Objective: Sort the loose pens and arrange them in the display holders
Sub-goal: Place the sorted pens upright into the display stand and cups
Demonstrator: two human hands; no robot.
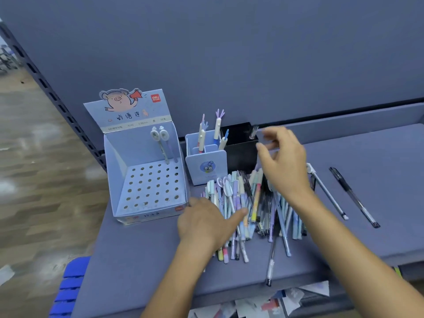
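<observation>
The pile (250,203) of loose pens is spread on the shelf (137,260) at centre frame, in front of the holders. The left hand (206,222) is laid flat on the pile's left edge, fingers fairly straight and thumb stretched out to the right across the pens; nothing is gripped. The right hand (283,161) is held above the pile's upper right, just beside the black holder (241,148). Its fingers are spread apart and blurred, and no pen is seen in them. One pen is stood in the black holder, several in the small blue holder (206,165), and two in the pig box (146,184) at left. Two pens (353,196) are laid apart at right.
</observation>
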